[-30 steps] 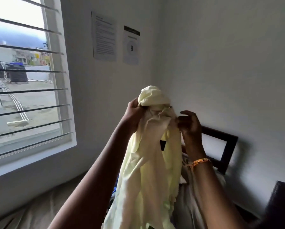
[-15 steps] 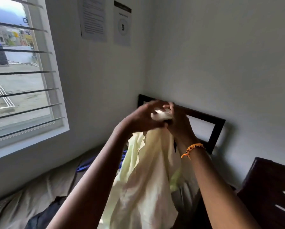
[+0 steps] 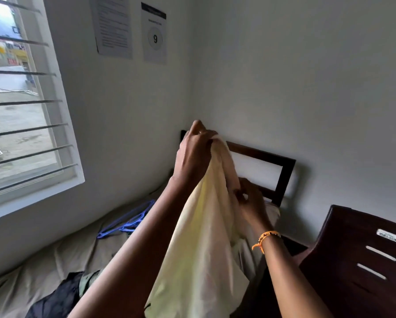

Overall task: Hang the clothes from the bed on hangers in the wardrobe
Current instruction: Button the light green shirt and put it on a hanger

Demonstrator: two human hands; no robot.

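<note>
Whereas half a second ago both hands met at the top of the pale yellow garment (image 3: 199, 237), they have now parted: the left hand (image 3: 193, 154) remains high, its fingers curled round a bunched top edge of the cloth, while the right hand (image 3: 250, 203) has dropped lower and pinches a fold at the garment's right side. This separation suggests the person is sorting out the neck or shoulder line so that a hanger can be fed in; no hanger is in either hand, so the garment is judged not yet ready for the wardrobe, which does not appear in view. The garment hangs in the air above the bed (image 3: 54, 260), draping down between the forearms in long soft folds, thin enough for light to glow through it, its lower hem loose near the bottom of the frame. Its exact type cannot be determined. Blue hangers (image 3: 126, 222) lie on the bedsheet near the wall, well apart from the hands. A dark garment (image 3: 54, 297) lies heaped on the bed at lower left, evidently awaiting its turn. An orange wristband (image 3: 264, 238) is noted on the right wrist.
</note>
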